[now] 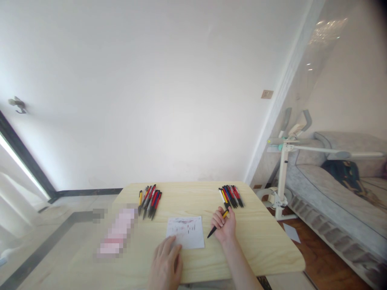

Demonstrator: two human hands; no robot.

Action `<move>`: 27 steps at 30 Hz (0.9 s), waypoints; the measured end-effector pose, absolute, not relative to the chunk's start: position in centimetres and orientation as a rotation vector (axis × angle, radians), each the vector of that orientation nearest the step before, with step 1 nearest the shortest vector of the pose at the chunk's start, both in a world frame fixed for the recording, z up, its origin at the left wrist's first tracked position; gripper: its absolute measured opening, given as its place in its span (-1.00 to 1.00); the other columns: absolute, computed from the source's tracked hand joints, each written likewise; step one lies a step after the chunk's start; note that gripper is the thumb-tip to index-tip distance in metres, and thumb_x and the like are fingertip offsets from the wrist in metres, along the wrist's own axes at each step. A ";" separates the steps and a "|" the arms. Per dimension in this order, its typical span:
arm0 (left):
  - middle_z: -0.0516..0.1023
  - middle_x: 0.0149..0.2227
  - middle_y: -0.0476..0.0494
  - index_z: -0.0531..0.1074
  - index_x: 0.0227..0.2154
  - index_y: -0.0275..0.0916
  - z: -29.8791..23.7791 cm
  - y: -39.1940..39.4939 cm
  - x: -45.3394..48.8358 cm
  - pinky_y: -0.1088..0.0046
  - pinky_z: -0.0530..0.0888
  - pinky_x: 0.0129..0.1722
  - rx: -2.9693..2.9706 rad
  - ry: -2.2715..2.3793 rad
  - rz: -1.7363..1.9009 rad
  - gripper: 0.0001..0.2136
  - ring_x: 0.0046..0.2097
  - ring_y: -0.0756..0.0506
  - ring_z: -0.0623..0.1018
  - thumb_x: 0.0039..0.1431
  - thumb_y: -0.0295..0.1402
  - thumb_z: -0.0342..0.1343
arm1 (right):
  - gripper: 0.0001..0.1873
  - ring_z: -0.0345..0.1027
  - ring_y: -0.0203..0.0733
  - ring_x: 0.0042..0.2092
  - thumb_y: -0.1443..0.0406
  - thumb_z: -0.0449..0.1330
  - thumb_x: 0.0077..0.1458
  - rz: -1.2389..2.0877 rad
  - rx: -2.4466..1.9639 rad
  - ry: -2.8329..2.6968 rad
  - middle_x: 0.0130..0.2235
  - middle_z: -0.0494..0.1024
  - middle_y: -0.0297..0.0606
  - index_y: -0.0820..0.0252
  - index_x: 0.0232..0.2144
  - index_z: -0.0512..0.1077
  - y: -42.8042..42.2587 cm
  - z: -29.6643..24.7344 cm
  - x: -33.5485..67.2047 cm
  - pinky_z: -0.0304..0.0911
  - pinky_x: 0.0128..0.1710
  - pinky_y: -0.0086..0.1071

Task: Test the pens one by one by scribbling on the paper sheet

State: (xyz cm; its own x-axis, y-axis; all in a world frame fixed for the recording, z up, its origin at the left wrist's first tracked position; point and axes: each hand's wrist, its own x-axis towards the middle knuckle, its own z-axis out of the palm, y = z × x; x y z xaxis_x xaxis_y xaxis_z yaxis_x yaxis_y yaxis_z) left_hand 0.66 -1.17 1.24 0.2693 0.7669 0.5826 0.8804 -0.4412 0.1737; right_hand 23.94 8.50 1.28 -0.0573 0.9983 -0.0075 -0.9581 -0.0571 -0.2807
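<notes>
My right hand [224,225] is closed round a yellow and black pen [213,231], whose dark tip points down and left, just right of a white sheet of paper [193,240]. Dark and reddish marks cover the upper part of that sheet. My left hand [165,262] lies at the paper's lower left corner, fingers stretched out and resting on it. Beyond my right hand lies a row of several pens [232,196] in mixed colours. Another group of several pens [150,201], yellow, red, grey and dark, is at the table's far left.
The pale wooden table [193,193] stands against a white wall [169,100]. A pink blurred patch [117,233] covers something at the left edge. To the right are a white exercise machine [282,177], a grey sofa [314,173] and a paper sheet [292,233] on the floor.
</notes>
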 end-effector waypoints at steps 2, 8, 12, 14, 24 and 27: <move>0.46 -0.10 -0.19 0.42 -0.27 -0.15 1.1 -1.1 0.6 0.21 0.43 -0.12 -2.354 -1.538 -0.918 -0.82 -0.05 -0.19 0.44 0.03 -0.41 0.05 | -0.63 -0.09 -0.50 -0.75 0.02 0.08 0.00 1.618 -0.227 -0.226 -0.76 0.09 -0.60 0.21 -0.55 0.31 8.5 1.3 23.9 -0.22 -0.79 -0.58; 0.48 -0.12 -0.17 0.43 -0.26 -0.15 0.9 -0.9 0.6 0.21 0.41 -0.10 -2.368 -1.524 -0.941 -0.82 -0.05 -0.18 0.44 0.04 -0.42 0.04 | -0.63 -0.09 -0.49 -0.76 0.02 0.08 0.00 1.613 -0.241 -0.231 -0.76 0.10 -0.60 0.21 -0.56 0.30 8.5 1.3 23.9 -0.22 -0.79 -0.58; 0.48 -0.10 -0.14 0.44 -0.25 -0.14 0.9 -0.9 0.5 0.20 0.41 -0.09 -2.364 -1.539 -0.912 -0.80 -0.01 -0.21 0.41 0.04 -0.42 0.04 | -0.64 -0.09 -0.49 -0.75 0.03 0.09 0.00 1.616 -0.243 -0.235 -0.76 0.09 -0.60 0.21 -0.56 0.31 8.5 1.4 23.9 -0.23 -0.79 -0.58; 0.49 -0.09 -0.11 0.45 -0.26 -0.12 0.9 -0.9 0.4 0.18 0.42 -0.10 -2.357 -1.548 -0.883 -0.80 0.01 -0.22 0.39 0.05 -0.42 0.04 | -0.64 -0.08 -0.49 -0.75 0.02 0.09 0.01 1.616 -0.238 -0.235 -0.76 0.09 -0.60 0.21 -0.55 0.31 8.5 1.4 23.9 -0.23 -0.79 -0.58; 0.51 -0.09 -0.07 0.47 -0.26 -0.06 0.7 -0.7 0.1 0.18 0.44 -0.15 -2.331 -1.498 -0.806 -0.80 -0.02 -0.22 0.42 0.04 -0.40 0.05 | -0.65 -0.09 -0.50 -0.75 0.03 0.11 -0.01 1.614 -0.234 -0.237 -0.76 0.08 -0.60 0.21 -0.56 0.31 8.5 1.3 23.8 -0.23 -0.79 -0.59; 0.51 -0.09 -0.07 0.46 -0.25 -0.06 0.7 -0.8 0.1 0.18 0.44 -0.14 -2.330 -1.511 -0.827 -0.79 -0.02 -0.22 0.42 0.04 -0.40 0.05 | -0.65 -0.09 -0.50 -0.75 0.04 0.10 -0.01 1.617 -0.237 -0.237 -0.76 0.08 -0.60 0.21 -0.55 0.31 8.5 1.4 23.8 -0.22 -0.79 -0.59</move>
